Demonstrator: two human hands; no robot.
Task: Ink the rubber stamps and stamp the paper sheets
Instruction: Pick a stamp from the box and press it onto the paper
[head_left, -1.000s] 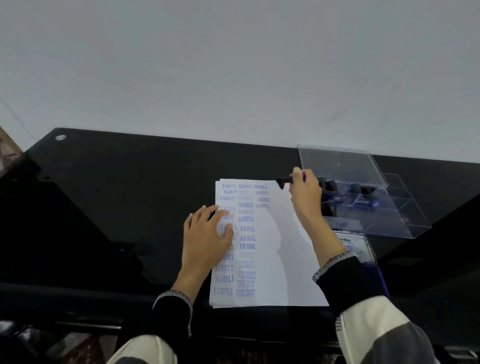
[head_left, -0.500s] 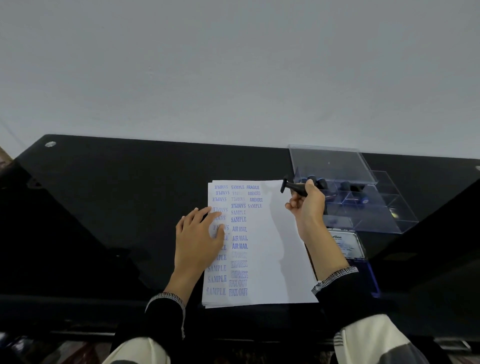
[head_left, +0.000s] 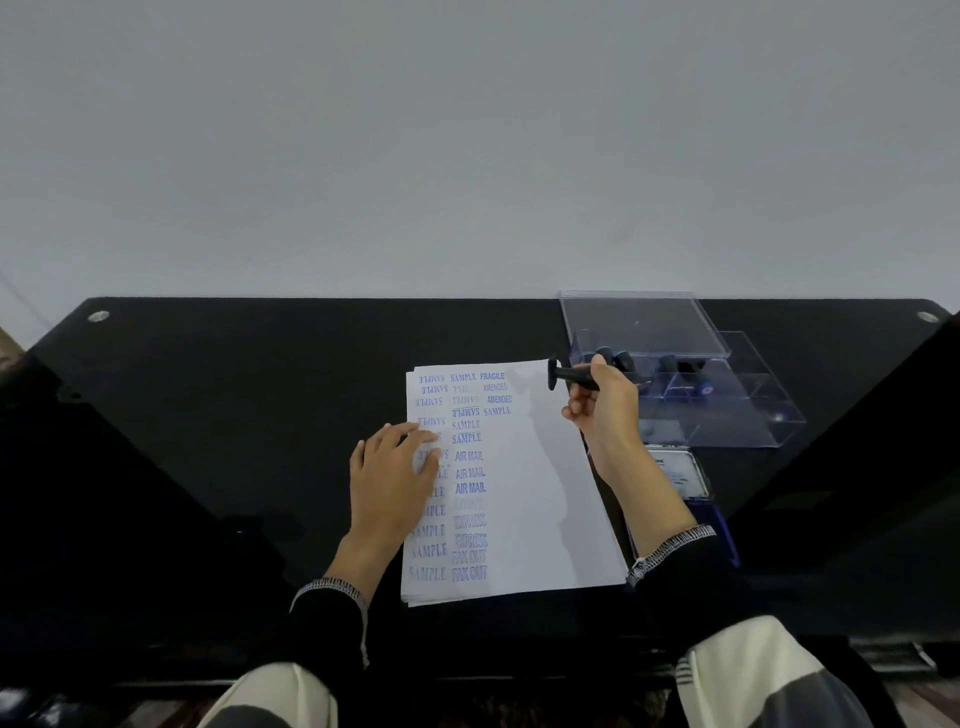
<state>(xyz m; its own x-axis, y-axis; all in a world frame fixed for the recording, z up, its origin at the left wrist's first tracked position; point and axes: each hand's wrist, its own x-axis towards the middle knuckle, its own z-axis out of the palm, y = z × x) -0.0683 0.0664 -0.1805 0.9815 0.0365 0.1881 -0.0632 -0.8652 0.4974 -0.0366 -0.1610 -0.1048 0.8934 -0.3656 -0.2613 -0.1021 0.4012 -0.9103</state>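
Note:
A stack of white paper sheets (head_left: 540, 499) lies on the black table, its left half covered with blue stamped words. My left hand (head_left: 389, 480) rests flat on the sheets' left edge, fingers spread. My right hand (head_left: 605, 405) is raised above the top right corner of the paper and holds a black rubber stamp (head_left: 569, 375) sideways, its flat face pointing left. A blue ink pad (head_left: 680, 475) with its lid open sits to the right of the paper, partly behind my right forearm.
A clear plastic box (head_left: 727, 410) with compartments stands at the back right and holds several more dark stamps (head_left: 680, 366); its clear lid (head_left: 644, 322) leans open behind. The glossy black table (head_left: 234, 415) runs to a pale wall.
My right hand has lifted the stamp off the paper's top edge and turned it sideways, pulling back a little. The left hand stays on the sheets. The head camera has tilted.

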